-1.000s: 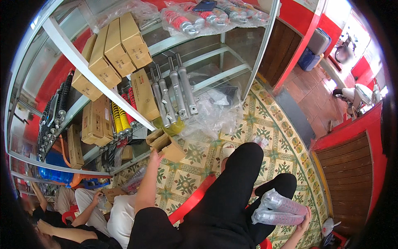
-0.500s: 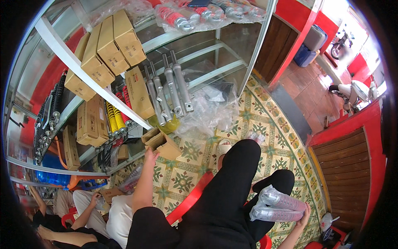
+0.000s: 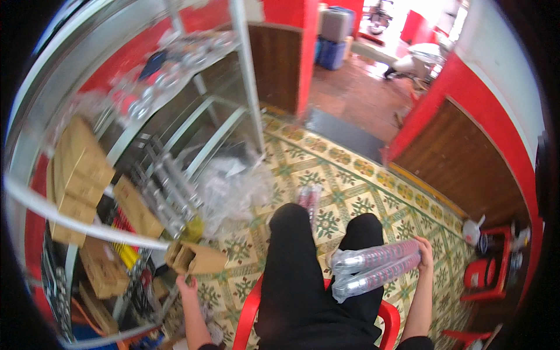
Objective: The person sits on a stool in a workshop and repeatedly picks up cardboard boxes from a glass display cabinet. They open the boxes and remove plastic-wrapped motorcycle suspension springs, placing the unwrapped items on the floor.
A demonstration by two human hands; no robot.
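In front of the red chair (image 3: 248, 312), toward its right side, two long, rounded shock absorbers (image 3: 376, 255) lie side by side in shiny, wrinkled clear plastic, pinkish coils showing through. The right hand (image 3: 424, 255) is clamped on their right end. Ahead and left of the chair sits an open, square-edged box (image 3: 201, 261) of tan cardboard. The left hand (image 3: 187, 286) is at its near edge; whether the fingers grip it, I cannot tell. Patterned tiles (image 3: 239, 248) spread before the chair.
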